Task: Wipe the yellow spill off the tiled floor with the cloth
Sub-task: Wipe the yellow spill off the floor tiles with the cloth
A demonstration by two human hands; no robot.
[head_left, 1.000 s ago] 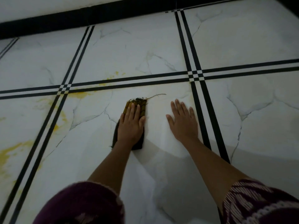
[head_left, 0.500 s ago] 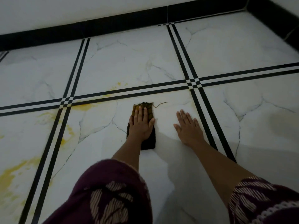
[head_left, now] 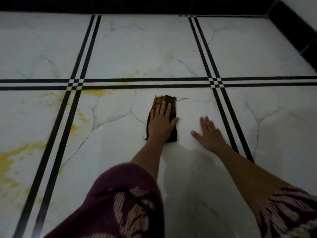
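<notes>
My left hand lies flat, fingers straight, pressing the cloth onto the tiled floor. My right hand, spread flat, holds nothing. Wiping underway. The yellow spill lies well left, so my next stroke must go there.

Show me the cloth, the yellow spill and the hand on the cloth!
cloth point(head_left: 172, 102): head view, its frayed far end.
yellow spill point(head_left: 7, 158): head view, big patch at the left.
left hand point(head_left: 160, 125): head view, back of the hand.
</notes>
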